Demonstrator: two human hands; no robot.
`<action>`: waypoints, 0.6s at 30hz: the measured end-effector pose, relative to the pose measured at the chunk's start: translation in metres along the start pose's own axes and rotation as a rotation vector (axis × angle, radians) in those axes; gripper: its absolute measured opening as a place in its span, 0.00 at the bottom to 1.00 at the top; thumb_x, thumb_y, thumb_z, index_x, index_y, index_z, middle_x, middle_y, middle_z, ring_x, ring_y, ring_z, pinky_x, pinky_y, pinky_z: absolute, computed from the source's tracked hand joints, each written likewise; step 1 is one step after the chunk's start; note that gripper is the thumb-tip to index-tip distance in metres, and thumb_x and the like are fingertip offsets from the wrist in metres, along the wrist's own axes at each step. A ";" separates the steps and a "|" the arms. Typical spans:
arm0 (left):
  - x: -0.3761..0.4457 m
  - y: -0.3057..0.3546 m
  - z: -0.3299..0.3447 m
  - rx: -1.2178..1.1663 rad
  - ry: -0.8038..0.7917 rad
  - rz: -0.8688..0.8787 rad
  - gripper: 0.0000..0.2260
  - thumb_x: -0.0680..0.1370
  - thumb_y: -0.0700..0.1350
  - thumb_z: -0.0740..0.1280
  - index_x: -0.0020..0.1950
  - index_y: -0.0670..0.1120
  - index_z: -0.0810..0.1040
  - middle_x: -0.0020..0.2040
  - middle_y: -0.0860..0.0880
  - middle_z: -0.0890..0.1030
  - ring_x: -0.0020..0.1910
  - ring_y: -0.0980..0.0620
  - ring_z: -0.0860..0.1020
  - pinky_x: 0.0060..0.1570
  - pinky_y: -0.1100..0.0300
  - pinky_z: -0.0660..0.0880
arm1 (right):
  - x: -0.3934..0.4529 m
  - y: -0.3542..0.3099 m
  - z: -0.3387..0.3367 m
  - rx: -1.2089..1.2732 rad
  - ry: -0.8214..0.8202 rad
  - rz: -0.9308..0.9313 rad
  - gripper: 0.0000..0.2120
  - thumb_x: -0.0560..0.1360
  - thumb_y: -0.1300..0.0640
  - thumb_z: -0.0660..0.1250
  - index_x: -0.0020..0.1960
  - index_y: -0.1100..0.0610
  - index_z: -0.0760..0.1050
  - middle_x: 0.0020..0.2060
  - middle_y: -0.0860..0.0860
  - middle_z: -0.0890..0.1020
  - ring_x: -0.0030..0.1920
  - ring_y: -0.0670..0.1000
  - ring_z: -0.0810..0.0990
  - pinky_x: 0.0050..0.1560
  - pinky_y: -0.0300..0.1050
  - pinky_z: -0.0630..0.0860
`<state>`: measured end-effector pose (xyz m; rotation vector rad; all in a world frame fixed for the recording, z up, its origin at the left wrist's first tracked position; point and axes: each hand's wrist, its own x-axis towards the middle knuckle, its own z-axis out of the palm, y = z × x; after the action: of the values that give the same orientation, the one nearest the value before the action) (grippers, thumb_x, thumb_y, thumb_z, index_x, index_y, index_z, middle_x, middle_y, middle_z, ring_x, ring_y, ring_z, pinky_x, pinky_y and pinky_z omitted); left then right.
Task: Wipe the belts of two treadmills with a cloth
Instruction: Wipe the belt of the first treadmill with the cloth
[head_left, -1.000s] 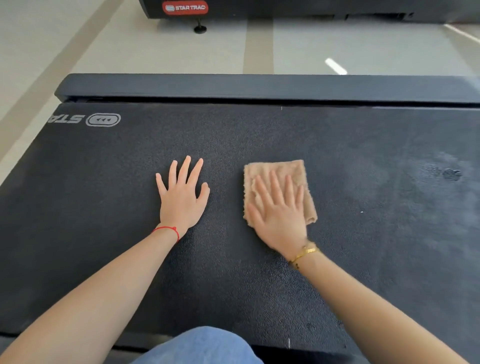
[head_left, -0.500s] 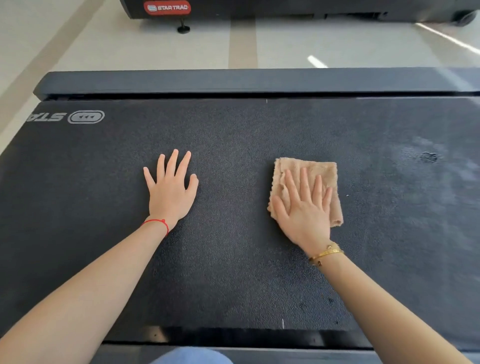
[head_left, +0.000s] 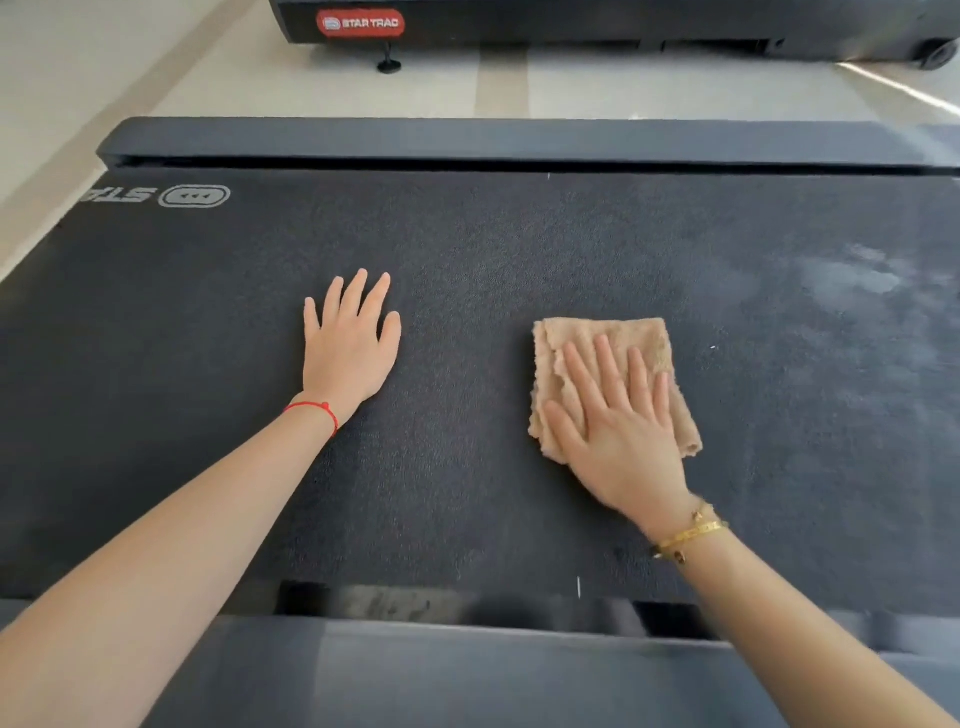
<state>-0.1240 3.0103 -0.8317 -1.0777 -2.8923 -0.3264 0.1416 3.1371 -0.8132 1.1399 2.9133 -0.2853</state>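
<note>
While the left hand (head_left: 352, 347) lies flat and spread on the belt (head_left: 493, 249), near its middle, the right hand (head_left: 618, 431) presses the cloth (head_left: 610, 338) down with straight, spread fingers. The cloth sits a bit toward the right end of the belt, about halfway between the far edge and the near edge. It looks soft, light and folded, so a flat palm on top should slide it best. Pale smudges (head_left: 852, 275) show farther right.

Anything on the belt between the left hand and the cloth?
Nothing: in the head view, only bare dark belt separates the left hand, flat on it, from the tan cloth under the right hand.
</note>
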 end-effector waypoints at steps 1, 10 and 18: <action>-0.008 0.000 0.000 0.002 -0.009 0.000 0.24 0.85 0.54 0.48 0.81 0.53 0.53 0.81 0.49 0.54 0.80 0.46 0.49 0.77 0.40 0.46 | -0.002 -0.002 0.001 0.008 -0.008 0.022 0.30 0.81 0.37 0.44 0.80 0.43 0.39 0.79 0.46 0.39 0.79 0.55 0.35 0.76 0.57 0.34; -0.064 0.007 -0.006 -0.011 -0.014 0.026 0.24 0.85 0.51 0.49 0.81 0.52 0.53 0.81 0.49 0.53 0.80 0.46 0.49 0.77 0.40 0.46 | -0.090 -0.085 0.021 0.059 -0.013 -0.232 0.30 0.82 0.37 0.46 0.80 0.43 0.41 0.79 0.46 0.40 0.78 0.57 0.35 0.76 0.59 0.34; -0.068 0.009 -0.010 -0.050 -0.026 0.031 0.23 0.85 0.50 0.50 0.81 0.50 0.54 0.81 0.48 0.54 0.80 0.45 0.49 0.76 0.38 0.45 | -0.103 -0.010 0.003 0.038 -0.006 0.037 0.30 0.80 0.35 0.46 0.78 0.39 0.39 0.79 0.43 0.38 0.78 0.52 0.32 0.76 0.54 0.32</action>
<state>-0.0671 2.9713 -0.8276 -1.1420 -2.9012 -0.3882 0.2101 3.0599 -0.8076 1.1944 2.8904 -0.3444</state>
